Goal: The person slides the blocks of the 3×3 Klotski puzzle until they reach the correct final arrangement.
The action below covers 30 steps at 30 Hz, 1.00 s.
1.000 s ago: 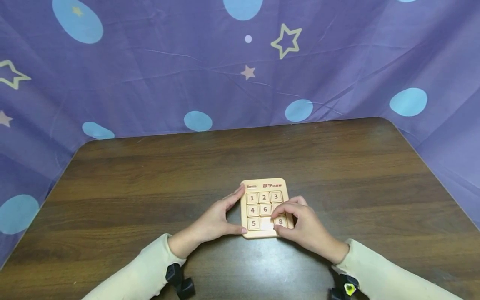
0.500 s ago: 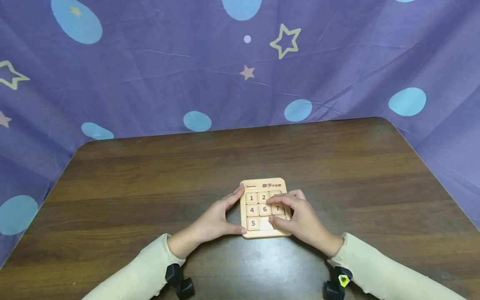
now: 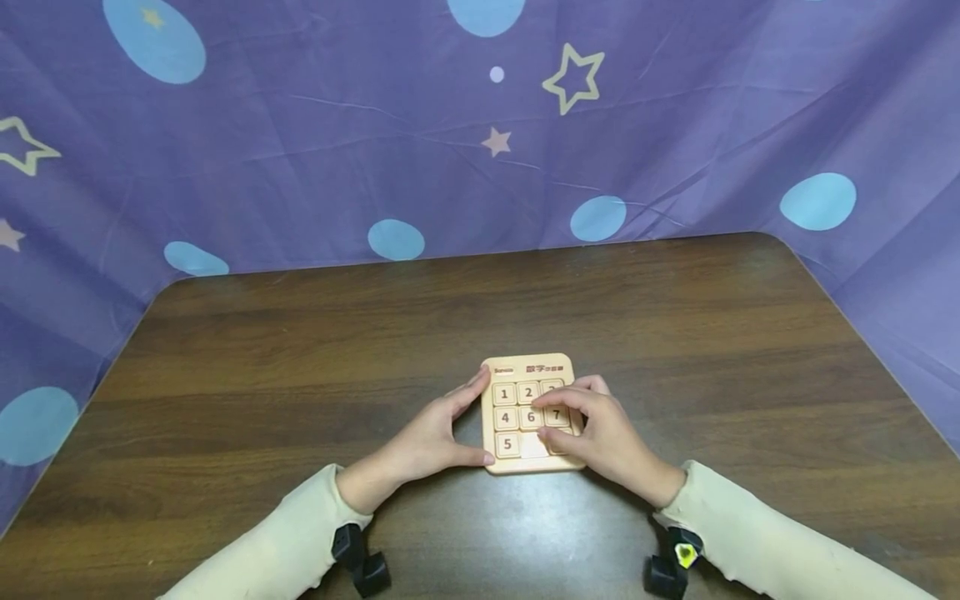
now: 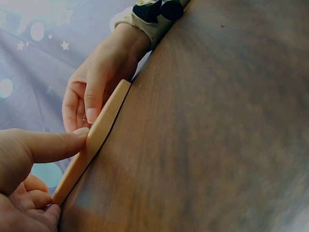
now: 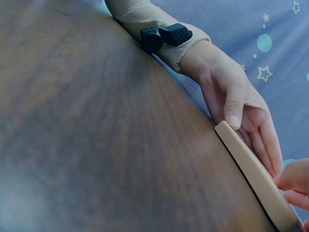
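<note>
A pale wooden number slide puzzle (image 3: 534, 467) lies flat on the table, with an open gap in the middle of its bottom row. My left hand (image 3: 427, 437) holds its left side, thumb at the lower corner and fingertips near the upper one. From the right, my right hand (image 3: 611, 442) reaches over it with thumb and index finger apart. The index fingertip is near tile 6 (image 3: 530, 417); the thumb tip is by the gap, covering most of the bottom right tile. Tile 3 is partly hidden. In the left wrist view, the puzzle (image 4: 99, 135) shows edge-on.
The dark wooden table (image 3: 300, 358) extends on all sides of the puzzle. Behind it hangs a purple curtain (image 3: 337, 150) with stars and blue ovals. Black wrist cameras (image 3: 360, 560) sit at both cuffs.
My right hand has shifted slightly up and left, its index finger moving from by tile 7 to near tile 6. It has stayed put this last half second. The left hand keeps its place.
</note>
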Each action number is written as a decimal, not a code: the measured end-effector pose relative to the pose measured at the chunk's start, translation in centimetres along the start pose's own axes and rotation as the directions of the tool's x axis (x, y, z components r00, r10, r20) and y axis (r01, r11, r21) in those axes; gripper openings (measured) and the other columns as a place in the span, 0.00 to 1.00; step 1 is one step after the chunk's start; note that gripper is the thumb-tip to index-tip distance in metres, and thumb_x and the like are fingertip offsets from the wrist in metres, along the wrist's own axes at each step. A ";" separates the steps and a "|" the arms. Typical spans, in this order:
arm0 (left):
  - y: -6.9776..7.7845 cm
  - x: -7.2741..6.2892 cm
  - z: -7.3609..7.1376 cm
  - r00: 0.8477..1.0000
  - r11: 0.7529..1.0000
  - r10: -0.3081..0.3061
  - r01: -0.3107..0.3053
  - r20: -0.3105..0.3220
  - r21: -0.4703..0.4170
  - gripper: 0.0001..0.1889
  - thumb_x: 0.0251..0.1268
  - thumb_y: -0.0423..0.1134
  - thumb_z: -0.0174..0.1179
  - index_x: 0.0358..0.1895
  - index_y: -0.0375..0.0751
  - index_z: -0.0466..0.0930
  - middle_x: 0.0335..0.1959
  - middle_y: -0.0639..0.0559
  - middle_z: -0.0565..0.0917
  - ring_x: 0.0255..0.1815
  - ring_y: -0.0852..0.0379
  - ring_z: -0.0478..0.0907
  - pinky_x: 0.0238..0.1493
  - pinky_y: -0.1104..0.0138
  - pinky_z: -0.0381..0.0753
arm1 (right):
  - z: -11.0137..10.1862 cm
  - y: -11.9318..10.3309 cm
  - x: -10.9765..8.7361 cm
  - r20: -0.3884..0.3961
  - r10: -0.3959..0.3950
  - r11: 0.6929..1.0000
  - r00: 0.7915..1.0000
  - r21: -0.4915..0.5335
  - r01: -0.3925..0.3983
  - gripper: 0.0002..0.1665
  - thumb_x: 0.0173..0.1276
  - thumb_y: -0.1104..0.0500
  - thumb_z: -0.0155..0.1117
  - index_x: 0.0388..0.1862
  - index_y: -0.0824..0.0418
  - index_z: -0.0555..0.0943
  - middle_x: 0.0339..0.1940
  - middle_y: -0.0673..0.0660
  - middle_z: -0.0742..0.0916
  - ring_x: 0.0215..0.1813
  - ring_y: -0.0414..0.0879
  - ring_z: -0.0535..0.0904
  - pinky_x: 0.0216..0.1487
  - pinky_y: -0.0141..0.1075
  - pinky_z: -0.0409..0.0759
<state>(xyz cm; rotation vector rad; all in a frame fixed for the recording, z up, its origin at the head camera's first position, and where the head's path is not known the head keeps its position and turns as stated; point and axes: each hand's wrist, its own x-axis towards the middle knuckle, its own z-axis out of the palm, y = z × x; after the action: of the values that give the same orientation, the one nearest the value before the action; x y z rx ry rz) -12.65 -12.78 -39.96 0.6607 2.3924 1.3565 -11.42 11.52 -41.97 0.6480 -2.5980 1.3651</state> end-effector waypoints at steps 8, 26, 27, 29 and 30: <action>0.1 0.1 0.0 1.000 1.000 0.000 0.000 0.000 0.001 0.53 0.40 0.32 0.74 0.72 0.34 0.52 0.74 0.43 0.53 0.74 0.50 0.48 0.73 0.55 0.46 | -0.1 0.0 -0.1 0.027 0.025 0.999 0.999 0.022 -0.025 0.16 0.43 0.62 0.76 0.34 0.50 0.85 0.37 0.49 0.78 0.42 0.41 0.67 0.38 0.32 0.70; 0.0 0.1 0.0 1.000 1.000 0.004 -0.004 0.004 -0.006 0.53 0.40 0.32 0.74 0.72 0.34 0.52 0.74 0.43 0.53 0.74 0.49 0.48 0.72 0.55 0.46 | 0.1 0.0 -0.3 0.048 0.035 0.993 0.998 0.114 -0.040 0.15 0.44 0.61 0.77 0.33 0.50 0.85 0.37 0.49 0.77 0.42 0.42 0.68 0.42 0.32 0.70; 0.0 0.1 0.0 1.000 1.000 0.005 -0.005 0.004 -0.004 0.53 0.40 0.32 0.74 0.72 0.34 0.52 0.74 0.43 0.53 0.74 0.49 0.48 0.72 0.54 0.47 | 0.2 0.0 -0.2 0.042 0.036 0.992 0.998 0.116 -0.041 0.15 0.44 0.61 0.77 0.33 0.50 0.85 0.37 0.48 0.77 0.42 0.42 0.68 0.42 0.32 0.70; 0.0 0.0 0.0 1.000 1.000 0.005 -0.005 0.002 0.000 0.53 0.40 0.32 0.74 0.72 0.34 0.52 0.74 0.43 0.53 0.74 0.49 0.48 0.72 0.54 0.47 | 0.4 -0.1 -0.1 0.030 0.030 0.991 0.999 0.127 -0.034 0.15 0.45 0.61 0.76 0.34 0.51 0.85 0.37 0.48 0.79 0.42 0.42 0.69 0.42 0.32 0.71; 0.0 0.0 0.0 1.000 1.000 0.006 -0.006 0.001 0.003 0.53 0.40 0.32 0.74 0.72 0.34 0.52 0.74 0.43 0.53 0.74 0.49 0.48 0.72 0.54 0.47 | 0.5 -0.2 -0.1 0.025 0.022 0.990 0.999 0.136 -0.025 0.14 0.46 0.61 0.76 0.35 0.51 0.85 0.37 0.48 0.80 0.42 0.43 0.69 0.42 0.32 0.71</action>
<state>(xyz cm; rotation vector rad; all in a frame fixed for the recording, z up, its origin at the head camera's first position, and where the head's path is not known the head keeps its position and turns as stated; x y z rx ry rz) -12.68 -12.78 -39.95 0.6700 2.3939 1.3543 -11.24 11.04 -42.17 0.6577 -2.5545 1.5622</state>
